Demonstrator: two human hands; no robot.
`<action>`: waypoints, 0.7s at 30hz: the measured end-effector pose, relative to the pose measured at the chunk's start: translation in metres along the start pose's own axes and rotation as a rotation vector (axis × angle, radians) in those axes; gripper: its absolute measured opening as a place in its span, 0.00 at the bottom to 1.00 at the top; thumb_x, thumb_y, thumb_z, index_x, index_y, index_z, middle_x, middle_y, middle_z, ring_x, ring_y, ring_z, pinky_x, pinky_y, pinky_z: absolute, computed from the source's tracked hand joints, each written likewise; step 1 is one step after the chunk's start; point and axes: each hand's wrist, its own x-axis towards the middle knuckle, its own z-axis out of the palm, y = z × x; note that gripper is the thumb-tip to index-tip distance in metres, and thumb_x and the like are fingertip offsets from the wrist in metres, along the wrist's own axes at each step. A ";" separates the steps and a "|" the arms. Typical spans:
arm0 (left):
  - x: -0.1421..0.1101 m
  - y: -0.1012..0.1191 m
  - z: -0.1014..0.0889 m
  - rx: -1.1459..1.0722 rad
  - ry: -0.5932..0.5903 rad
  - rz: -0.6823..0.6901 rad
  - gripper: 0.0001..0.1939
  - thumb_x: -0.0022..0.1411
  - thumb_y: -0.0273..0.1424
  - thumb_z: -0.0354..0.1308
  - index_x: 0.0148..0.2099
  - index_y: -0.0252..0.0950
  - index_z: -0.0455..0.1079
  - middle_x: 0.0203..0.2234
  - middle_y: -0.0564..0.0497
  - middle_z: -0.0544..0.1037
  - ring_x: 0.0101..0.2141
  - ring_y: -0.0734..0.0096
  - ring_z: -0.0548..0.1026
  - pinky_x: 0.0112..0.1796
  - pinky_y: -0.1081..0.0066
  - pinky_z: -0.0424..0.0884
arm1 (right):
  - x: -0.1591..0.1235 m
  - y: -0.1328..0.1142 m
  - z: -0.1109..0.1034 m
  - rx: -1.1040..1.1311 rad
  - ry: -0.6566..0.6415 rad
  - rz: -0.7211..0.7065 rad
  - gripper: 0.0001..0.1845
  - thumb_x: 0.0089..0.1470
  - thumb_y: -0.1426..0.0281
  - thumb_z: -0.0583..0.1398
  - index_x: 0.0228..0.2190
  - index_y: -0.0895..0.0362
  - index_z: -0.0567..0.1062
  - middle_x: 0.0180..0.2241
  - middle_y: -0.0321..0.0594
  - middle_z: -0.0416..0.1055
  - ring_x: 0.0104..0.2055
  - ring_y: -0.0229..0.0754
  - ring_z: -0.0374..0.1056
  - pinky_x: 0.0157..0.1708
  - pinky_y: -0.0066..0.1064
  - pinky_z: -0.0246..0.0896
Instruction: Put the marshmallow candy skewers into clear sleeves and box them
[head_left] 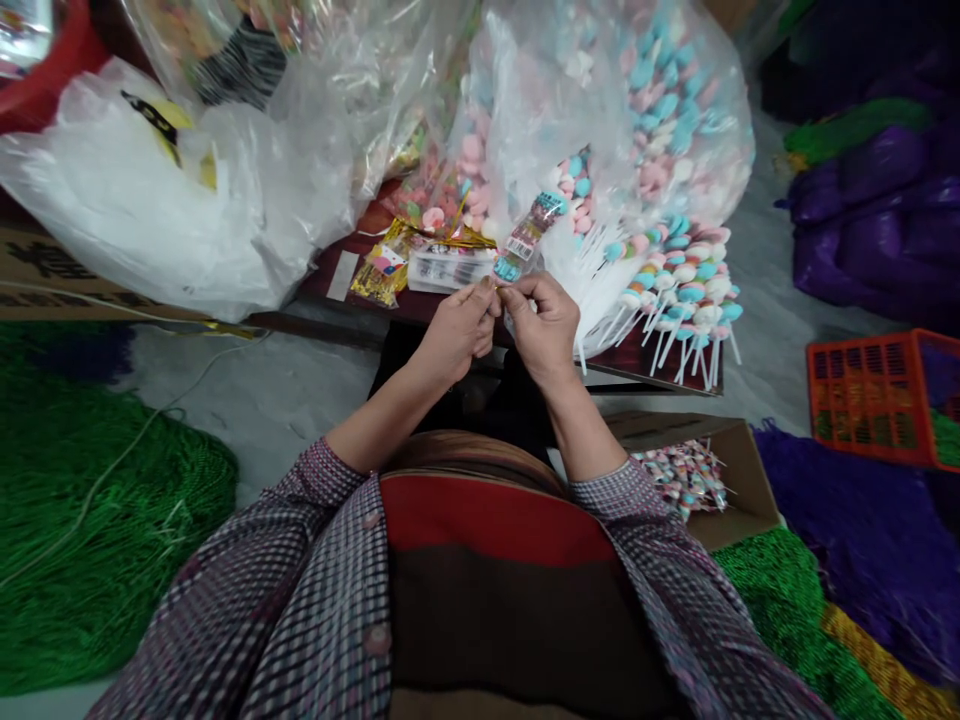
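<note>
My left hand [469, 325] and my right hand [546, 325] meet over the table's front edge, fingertips pinched together. Just beyond them, a clear printed candy packet [529, 235] with pink and blue pieces and a barcode label slants up to the right. Its lower end runs into my closed fingers, where a tiny gold bit, perhaps a twist tie, shows. Left of the fingertips stands a clear plastic box [450, 270]. Gold ties in a small bag [381, 268] lie beside it. White sticks [592, 275] spread out to the right of my right hand.
Marshmallow lollipops [686, 275] are piled at the table's right end. Behind them stands a big clear bag of marshmallows [667, 110]. A white plastic bag [165, 210] sits at left. Below right is a cardboard box [739, 480] of wrapped candies, near an orange crate [855, 395].
</note>
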 end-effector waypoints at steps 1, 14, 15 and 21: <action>0.002 -0.002 0.000 0.027 0.024 0.031 0.24 0.71 0.45 0.55 0.26 0.38 0.59 0.09 0.64 0.51 0.10 0.85 0.48 0.13 0.80 0.47 | 0.000 0.000 0.000 -0.037 0.020 -0.061 0.15 0.62 0.61 0.61 0.25 0.54 0.74 0.29 0.36 0.75 0.35 0.40 0.71 0.42 0.34 0.66; 0.015 -0.017 -0.027 0.841 0.204 0.643 0.19 0.73 0.40 0.52 0.29 0.38 0.65 0.19 0.57 0.68 0.23 0.77 0.68 0.28 0.73 0.61 | 0.000 -0.001 0.003 0.051 -0.004 -0.059 0.10 0.61 0.64 0.62 0.29 0.54 0.78 0.28 0.34 0.74 0.32 0.37 0.68 0.37 0.31 0.66; 0.015 -0.018 -0.030 0.859 0.178 0.645 0.19 0.73 0.41 0.51 0.29 0.39 0.65 0.18 0.58 0.66 0.22 0.77 0.67 0.28 0.73 0.61 | 0.000 -0.002 0.003 0.061 -0.005 -0.022 0.09 0.60 0.65 0.62 0.29 0.55 0.77 0.26 0.32 0.72 0.29 0.36 0.66 0.34 0.29 0.64; 0.019 -0.011 -0.032 0.512 -0.049 0.537 0.17 0.70 0.47 0.54 0.36 0.40 0.67 0.28 0.54 0.73 0.32 0.73 0.73 0.36 0.71 0.70 | -0.007 -0.016 0.001 0.004 -0.024 -0.037 0.06 0.58 0.71 0.59 0.28 0.55 0.74 0.23 0.29 0.68 0.26 0.32 0.61 0.31 0.27 0.60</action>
